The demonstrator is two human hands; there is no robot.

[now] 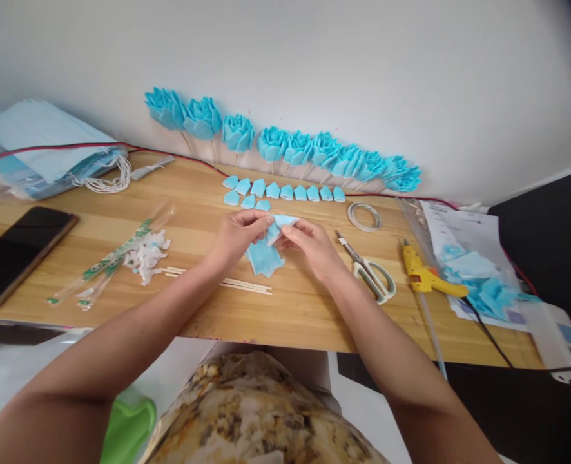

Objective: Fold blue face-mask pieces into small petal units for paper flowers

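Between my two hands is a small piece of light blue fabric (283,221), pinched and partly folded. My left hand (241,233) grips its left side with thumb and fingers. On the right side, my right hand (309,241) pinches it the same way. Below them a flat blue fabric scrap (265,259) lies on the wooden table (309,322). Just beyond my hands, small folded blue petals (272,190) lie in rows. White-handled scissors (367,269) rest to the right of my right hand, and thin wooden sticks (247,286) lie under my left forearm.
Several blue fabric flowers (297,148) on sticks lean against the wall. A tape roll (364,216), yellow glue gun (425,274) and blue scraps (488,290) are at right. At left are a phone (22,251), plastic wrappers (116,254), white scraps (147,254) and stacked blue sheets (48,142).
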